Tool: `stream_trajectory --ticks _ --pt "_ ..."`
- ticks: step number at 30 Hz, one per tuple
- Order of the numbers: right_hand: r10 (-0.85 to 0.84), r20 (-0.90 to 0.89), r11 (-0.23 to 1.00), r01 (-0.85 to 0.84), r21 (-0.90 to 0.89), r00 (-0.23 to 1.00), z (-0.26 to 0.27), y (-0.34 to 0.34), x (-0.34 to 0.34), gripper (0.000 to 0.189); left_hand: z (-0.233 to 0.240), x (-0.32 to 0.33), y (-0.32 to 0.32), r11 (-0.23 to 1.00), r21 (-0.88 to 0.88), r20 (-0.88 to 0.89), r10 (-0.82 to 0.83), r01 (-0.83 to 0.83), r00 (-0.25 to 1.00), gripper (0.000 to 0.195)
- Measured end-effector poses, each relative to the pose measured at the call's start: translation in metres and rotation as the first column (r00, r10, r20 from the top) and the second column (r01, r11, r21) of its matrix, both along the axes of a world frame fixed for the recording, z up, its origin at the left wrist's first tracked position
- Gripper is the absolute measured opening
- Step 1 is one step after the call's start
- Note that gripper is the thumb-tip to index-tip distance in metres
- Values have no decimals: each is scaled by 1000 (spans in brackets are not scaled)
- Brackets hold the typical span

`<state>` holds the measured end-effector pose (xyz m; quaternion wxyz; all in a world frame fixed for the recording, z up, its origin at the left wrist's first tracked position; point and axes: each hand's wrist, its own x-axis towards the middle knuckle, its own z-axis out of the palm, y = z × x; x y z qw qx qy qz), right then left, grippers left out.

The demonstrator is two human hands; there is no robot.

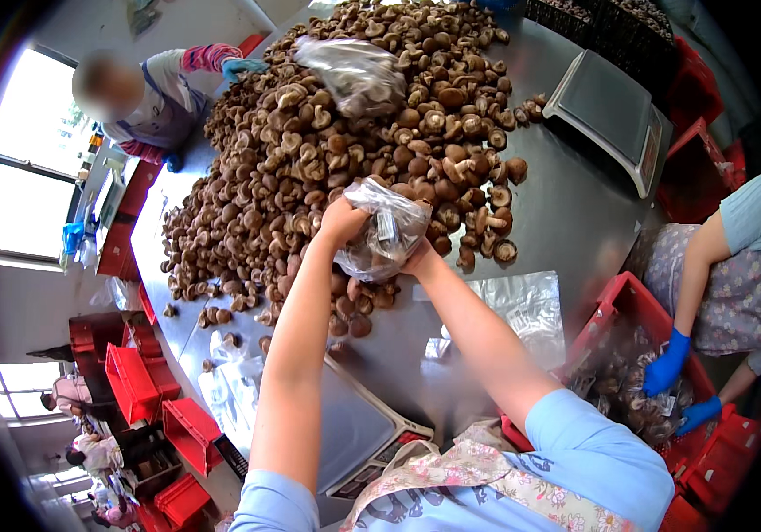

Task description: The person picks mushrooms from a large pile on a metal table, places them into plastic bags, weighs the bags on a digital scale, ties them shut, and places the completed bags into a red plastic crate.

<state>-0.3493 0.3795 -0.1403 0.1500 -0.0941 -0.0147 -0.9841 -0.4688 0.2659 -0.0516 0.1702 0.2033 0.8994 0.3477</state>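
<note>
My left hand (342,223) grips the rim of a clear plastic bag (387,256) with a white printed label. My right hand (417,258) holds the bag's right side; its fingers are mostly hidden behind the plastic. Brown mushrooms show at the bag's opening, but how many are inside I cannot tell. Both hands are over the near edge of a large heap of shiitake mushrooms (247,193) on a metal table (533,226). Another clear bag (354,73), blurred, is at the heap's far side.
A digital scale (354,425) stands under my forearms, another (603,110) at the upper right. Flat plastic bags (526,309) lie right, crumpled ones (231,379) left. A co-worker's blue-gloved hands (666,366) reach into a red crate (619,292) of bagged mushrooms. Another person's gloved hand (244,67) touches the heap.
</note>
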Motion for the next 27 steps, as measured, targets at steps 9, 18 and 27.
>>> stream_trajectory --ticks 9,18,27 --pt "-264 120 796 146 587 957 28 30 15 48 41 151 -50 747 628 192 126 -220 973 53" --pt "-711 6 189 182 965 703 38 -7 60 29 -27 229 -62 665 551 270 429 -504 862 11" --pt "-596 -387 -391 167 905 703 79 14 99 24 -56 275 -58 843 -40 354 514 -536 782 73"
